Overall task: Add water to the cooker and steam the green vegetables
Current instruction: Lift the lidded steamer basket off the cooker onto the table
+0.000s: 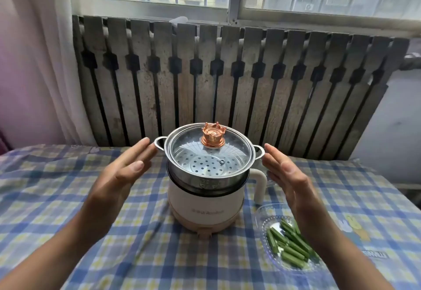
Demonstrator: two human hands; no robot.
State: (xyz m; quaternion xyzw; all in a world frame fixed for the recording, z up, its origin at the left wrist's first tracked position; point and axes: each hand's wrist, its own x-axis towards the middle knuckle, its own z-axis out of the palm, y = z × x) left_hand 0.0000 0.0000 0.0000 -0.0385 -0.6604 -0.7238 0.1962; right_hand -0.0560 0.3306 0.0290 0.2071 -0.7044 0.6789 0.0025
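Note:
A cream electric cooker stands mid-table with a perforated steel steamer basket on top. A glass lid with a copper crown knob covers the basket, which looks empty inside. My left hand is open beside the basket's left handle, fingertips close to it. My right hand is open beside the right handle. Cut green vegetable sticks lie in a clear plastic dish at the front right, partly behind my right forearm.
A blue and yellow checked cloth covers the table. A slatted wooden radiator cover stands right behind the table under the window. A white curtain hangs at the left. The cooker's side handle points right.

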